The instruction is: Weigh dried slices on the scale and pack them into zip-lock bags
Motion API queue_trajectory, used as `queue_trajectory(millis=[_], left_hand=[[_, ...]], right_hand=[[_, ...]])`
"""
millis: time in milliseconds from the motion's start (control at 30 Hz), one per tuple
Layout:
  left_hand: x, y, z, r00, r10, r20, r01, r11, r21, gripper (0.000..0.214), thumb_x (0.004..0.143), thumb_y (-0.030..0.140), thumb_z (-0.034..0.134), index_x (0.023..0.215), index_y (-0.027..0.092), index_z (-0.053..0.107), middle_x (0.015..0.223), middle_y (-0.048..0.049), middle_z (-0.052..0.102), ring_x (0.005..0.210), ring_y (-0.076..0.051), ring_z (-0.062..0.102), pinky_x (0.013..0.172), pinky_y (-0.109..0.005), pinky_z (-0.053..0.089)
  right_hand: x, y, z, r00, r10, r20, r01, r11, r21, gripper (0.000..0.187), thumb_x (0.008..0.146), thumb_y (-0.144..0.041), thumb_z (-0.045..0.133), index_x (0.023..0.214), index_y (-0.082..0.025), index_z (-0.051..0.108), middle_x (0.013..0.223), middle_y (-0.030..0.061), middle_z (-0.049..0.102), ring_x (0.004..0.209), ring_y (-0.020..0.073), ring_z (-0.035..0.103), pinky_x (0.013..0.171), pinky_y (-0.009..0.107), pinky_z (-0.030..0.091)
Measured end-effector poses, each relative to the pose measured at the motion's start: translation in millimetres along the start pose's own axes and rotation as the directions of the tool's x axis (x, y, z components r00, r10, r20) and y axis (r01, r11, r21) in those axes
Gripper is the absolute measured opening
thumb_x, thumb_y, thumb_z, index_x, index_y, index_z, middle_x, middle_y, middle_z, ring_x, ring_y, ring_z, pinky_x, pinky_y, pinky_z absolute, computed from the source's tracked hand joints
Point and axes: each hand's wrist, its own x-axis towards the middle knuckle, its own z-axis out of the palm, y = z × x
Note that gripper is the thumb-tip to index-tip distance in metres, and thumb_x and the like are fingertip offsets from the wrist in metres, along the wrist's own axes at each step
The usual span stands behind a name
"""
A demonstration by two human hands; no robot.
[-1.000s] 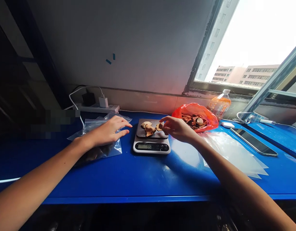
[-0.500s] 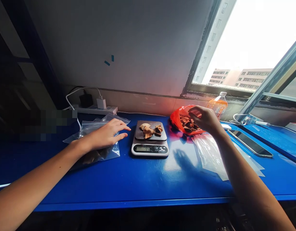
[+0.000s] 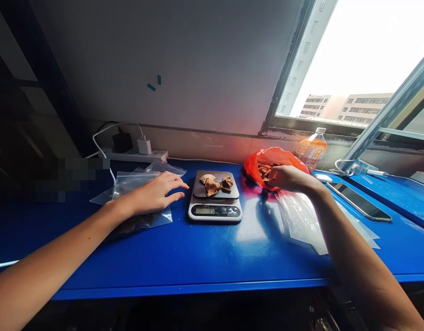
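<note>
My left hand [image 3: 160, 192] lies open, fingers loosely apart, over clear zip bags [image 3: 129, 180] left of the scale. Holding nothing, its fingertips point toward the digital kitchen scale [image 3: 214, 212], whose display seems to read 95. On the steel plate sit a few dried, brown, bark-like pieces [image 3: 212, 187]. My right hand [image 3: 290, 178] reaches into a red plastic bag [image 3: 255, 168] of similar dried brown pieces [image 3: 264, 169]. Its fingers are curled together among them; the fingertips, and anything between them, are hidden.
Flat clear bags [image 3: 301, 220] lie under my right forearm, with a phone [image 3: 359, 201] to their right. An orange drink bottle [image 3: 313, 149] stands behind the red bag. At the back left, a power strip [image 3: 129, 156] holds chargers. The blue table's front edge [image 3: 194, 288] runs below.
My right hand has lowered from above the red bag into it, and its fingers have closed together. My left hand and the pieces on the scale stay as they were.
</note>
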Motion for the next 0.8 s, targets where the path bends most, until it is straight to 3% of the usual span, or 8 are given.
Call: queue_trajectory(millis=[67, 133, 267, 400, 467, 533, 667, 800], left_hand=[[0.0, 1.4, -0.5, 1.000, 0.004, 0.004, -0.004, 1.000, 0.000, 0.042, 0.092, 0.049, 0.041, 0.118, 0.025, 0.064, 0.124, -0.0059, 0.061, 0.122, -0.025, 0.047, 0.106, -0.039, 0.036], [-0.4, 1.9, -0.5, 1.000, 0.000, 0.001, 0.000, 1.000, -0.005, 0.042, 0.092, 0.049, 0.042, 0.118, 0.025, 0.064, 0.124, -0.0059, 0.061, 0.122, -0.025, 0.047, 0.106, -0.039, 0.037], [-2.1, 0.0, -2.0, 1.000, -0.012, -0.022, 0.011, 1.000, -0.021, 0.042, 0.092, 0.049, 0.043, 0.118, 0.024, 0.064, 0.125, -0.0065, 0.060, 0.122, -0.025, 0.047, 0.105, -0.040, 0.037], [-3.8, 0.6, -8.4, 0.998, -0.027, -0.050, 0.026, 0.999, -0.026, 0.042, 0.093, 0.048, 0.042, 0.119, 0.023, 0.063, 0.125, -0.0072, 0.060, 0.121, -0.025, 0.047, 0.104, -0.041, 0.038], [-3.7, 3.0, -11.4, 0.998, -0.033, -0.058, 0.032, 0.999, -0.023, 0.042, 0.092, 0.047, 0.042, 0.120, 0.023, 0.063, 0.125, -0.0073, 0.061, 0.121, -0.025, 0.047, 0.104, -0.042, 0.038], [-3.1, 5.8, -13.2, 0.997, -0.032, -0.064, 0.030, 0.999, -0.021, 0.042, 0.092, 0.046, 0.043, 0.119, 0.022, 0.063, 0.123, -0.0074, 0.061, 0.120, -0.026, 0.047, 0.104, -0.042, 0.038], [-2.6, 9.2, -13.8, 0.997, -0.015, -0.078, 0.013, 0.999, -0.029, 0.042, 0.091, 0.047, 0.043, 0.118, 0.021, 0.063, 0.122, -0.0080, 0.063, 0.118, -0.025, 0.049, 0.103, -0.041, 0.039], [-2.2, 8.0, -12.8, 0.998, -0.028, -0.065, 0.026, 0.999, -0.031, 0.042, 0.091, 0.046, 0.042, 0.118, 0.022, 0.063, 0.122, -0.0076, 0.063, 0.118, -0.025, 0.050, 0.102, -0.040, 0.040]], right_hand=[[5.6, -0.1, 2.7, 1.000, 0.026, 0.010, -0.025, 0.997, -0.078, 0.014, 0.079, -0.023, 0.060, 0.086, -0.014, 0.068, 0.085, 0.0105, 0.070, 0.073, 0.0168, 0.060, 0.064, 0.025, 0.040], [10.1, 2.8, 0.8, 0.993, 0.102, -0.058, -0.108, 0.986, -0.130, 0.020, 0.081, -0.023, 0.058, 0.095, -0.012, 0.067, 0.091, 0.0145, 0.070, 0.078, 0.0205, 0.062, 0.065, 0.028, 0.040], [2.4, 15.1, -17.6, 0.966, 0.203, -0.158, -0.216, 0.974, -0.071, 0.020, 0.086, -0.028, 0.053, 0.094, -0.015, 0.066, 0.086, 0.0122, 0.071, 0.075, 0.0205, 0.063, 0.063, 0.028, 0.041], [-32.9, 39.0, -24.7, 0.995, 0.080, 0.061, -0.085, 0.992, 0.090, 0.017, 0.083, -0.020, 0.054, 0.089, -0.021, 0.069, 0.088, 0.0088, 0.073, 0.076, 0.0188, 0.066, 0.069, 0.028, 0.046], [-54.0, 54.5, -16.5, 0.983, 0.084, 0.166, -0.104, 0.987, 0.119, 0.022, 0.081, -0.016, 0.055, 0.093, -0.023, 0.071, 0.095, 0.0100, 0.073, 0.081, 0.0205, 0.067, 0.073, 0.030, 0.049], [-72.0, 68.9, -4.4, 0.976, 0.122, 0.182, -0.142, 0.985, 0.101, 0.026, 0.077, -0.014, 0.058, 0.096, -0.023, 0.073, 0.104, 0.0131, 0.072, 0.092, 0.0240, 0.068, 0.081, 0.034, 0.050], [-87.0, 79.5, 9.6, 0.989, 0.092, 0.117, -0.095, 0.995, 0.025, 0.035, 0.072, -0.007, 0.060, 0.100, -0.023, 0.073, 0.115, 0.0160, 0.069, 0.106, 0.0281, 0.064, 0.090, 0.037, 0.049], [-74.4, 37.6, -1.8, 0.990, -0.035, -0.133, 0.031, 0.999, -0.034, 0.024, 0.081, -0.013, 0.054, 0.097, -0.021, 0.071, 0.101, 0.0155, 0.071, 0.093, 0.0272, 0.066, 0.081, 0.037, 0.049]])
